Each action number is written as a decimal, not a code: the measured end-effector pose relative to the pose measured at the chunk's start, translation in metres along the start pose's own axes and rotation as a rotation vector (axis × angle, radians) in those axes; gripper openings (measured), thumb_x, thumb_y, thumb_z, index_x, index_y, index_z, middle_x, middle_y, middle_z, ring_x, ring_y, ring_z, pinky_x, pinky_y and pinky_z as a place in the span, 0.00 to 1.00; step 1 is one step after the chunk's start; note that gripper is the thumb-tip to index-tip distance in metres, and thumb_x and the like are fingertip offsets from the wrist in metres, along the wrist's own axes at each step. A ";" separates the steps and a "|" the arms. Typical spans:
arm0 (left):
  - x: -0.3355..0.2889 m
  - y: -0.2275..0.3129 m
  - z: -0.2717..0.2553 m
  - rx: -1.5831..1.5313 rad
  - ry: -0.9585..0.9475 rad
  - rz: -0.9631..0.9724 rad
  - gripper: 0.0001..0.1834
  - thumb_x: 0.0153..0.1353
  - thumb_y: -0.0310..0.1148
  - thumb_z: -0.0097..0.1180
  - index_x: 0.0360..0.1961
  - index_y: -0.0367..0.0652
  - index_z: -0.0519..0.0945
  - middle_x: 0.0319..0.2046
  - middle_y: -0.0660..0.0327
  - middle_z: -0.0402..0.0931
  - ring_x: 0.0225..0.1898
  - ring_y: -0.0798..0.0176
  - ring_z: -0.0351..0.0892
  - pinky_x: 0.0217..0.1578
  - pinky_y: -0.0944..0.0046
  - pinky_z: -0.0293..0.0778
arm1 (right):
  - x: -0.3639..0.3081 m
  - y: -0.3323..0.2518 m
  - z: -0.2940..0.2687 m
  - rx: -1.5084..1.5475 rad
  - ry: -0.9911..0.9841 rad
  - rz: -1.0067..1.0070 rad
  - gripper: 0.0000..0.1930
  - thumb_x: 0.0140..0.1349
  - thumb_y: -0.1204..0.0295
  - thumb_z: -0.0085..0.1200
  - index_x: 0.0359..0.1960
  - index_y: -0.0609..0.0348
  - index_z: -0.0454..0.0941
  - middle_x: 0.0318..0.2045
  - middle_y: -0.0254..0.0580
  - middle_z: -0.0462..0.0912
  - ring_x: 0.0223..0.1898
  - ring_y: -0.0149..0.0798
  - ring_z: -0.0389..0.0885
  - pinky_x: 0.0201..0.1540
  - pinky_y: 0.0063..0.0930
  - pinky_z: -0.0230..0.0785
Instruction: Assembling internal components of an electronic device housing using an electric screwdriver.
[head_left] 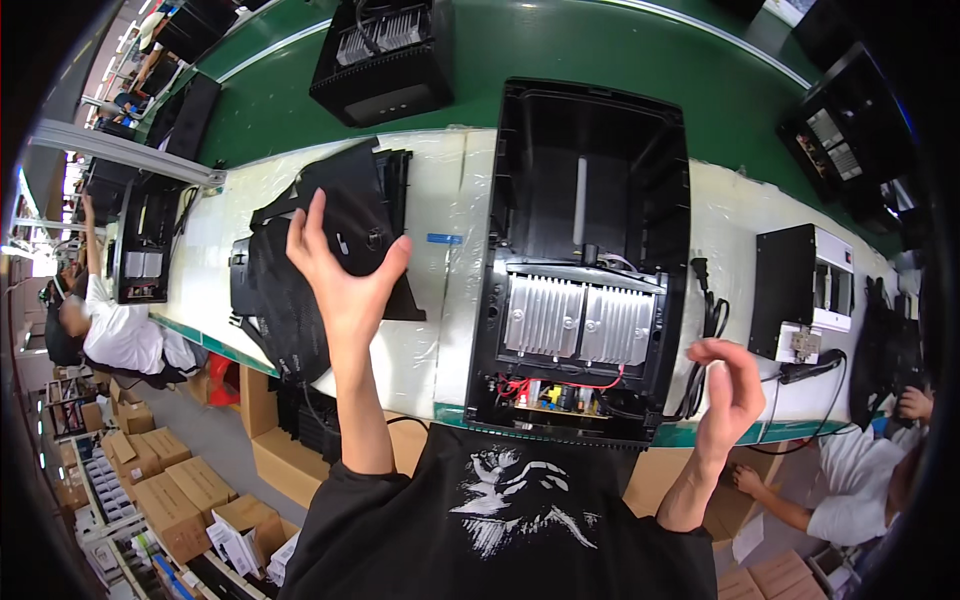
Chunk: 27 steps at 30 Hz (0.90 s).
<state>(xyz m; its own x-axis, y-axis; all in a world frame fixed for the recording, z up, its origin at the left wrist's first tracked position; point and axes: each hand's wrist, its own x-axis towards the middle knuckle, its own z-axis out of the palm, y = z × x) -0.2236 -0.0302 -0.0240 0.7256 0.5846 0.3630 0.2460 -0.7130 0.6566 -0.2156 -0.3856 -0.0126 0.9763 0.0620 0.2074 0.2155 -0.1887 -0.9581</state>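
**A black housing [540, 170] lies open between the left hand [348, 295] and the right hand [728, 395]**

A long white-covered table [455, 195] with a green front edge runs across the view, a green surface [560, 50] stretching along its far side. The housing rests on the table directly in front of the person, its deep hollow part facing up and away, its fitted part nearest the body. To its left lies a loose pile of black panels [355, 225]; the left hand is over it, thumb and fingers spread wide, with nothing seen between them. Whether they touch the pile, I cannot tell. Well to the right stands a black-and-white boxy unit [785, 275]. The right hand is just beside the housing's near right side, fingers loosely bent, only a narrow gap to the thumb and nothing visible in it. Two finned silver heat sinks [545, 318] sit side by side inside the housing. A black power cord [715, 315] lies along its right side. Red wires [515, 388] show below the fins. A small blue strip [443, 239] lies between pile and housing.
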 end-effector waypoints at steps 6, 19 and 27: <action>-0.031 0.102 0.003 -0.724 -0.220 0.365 0.61 0.29 0.45 0.76 0.63 0.36 0.52 0.63 0.50 0.46 0.62 0.52 0.54 0.60 0.57 0.52 | 0.018 -0.075 0.065 -0.078 -0.407 -0.422 0.30 0.39 0.71 0.69 0.46 0.69 0.71 0.40 0.53 0.78 0.38 0.45 0.79 0.40 0.31 0.71; -0.040 0.054 0.061 -0.500 -0.277 0.108 0.25 0.57 0.22 0.43 0.58 0.34 0.62 0.55 0.45 0.66 0.57 0.48 0.66 0.55 0.57 0.63 | 0.121 -0.062 0.021 -0.418 -0.134 -0.529 0.16 0.55 0.80 0.55 0.48 0.63 0.75 0.33 0.38 0.81 0.31 0.25 0.75 0.37 0.16 0.66; -0.038 0.052 0.059 -0.380 -0.290 0.164 0.22 0.58 0.23 0.46 0.56 0.36 0.67 0.52 0.50 0.71 0.47 0.54 0.75 0.47 0.63 0.70 | 0.126 -0.052 0.032 -0.516 -0.222 -0.693 0.16 0.50 0.84 0.54 0.43 0.62 0.78 0.22 0.40 0.77 0.19 0.30 0.71 0.25 0.18 0.62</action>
<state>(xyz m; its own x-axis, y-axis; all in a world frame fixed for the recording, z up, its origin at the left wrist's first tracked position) -0.2004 -0.1121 -0.0426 0.8972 0.3061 0.3185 -0.0989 -0.5634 0.8202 -0.1041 -0.3363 0.0571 0.6085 0.5042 0.6128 0.7905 -0.4529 -0.4123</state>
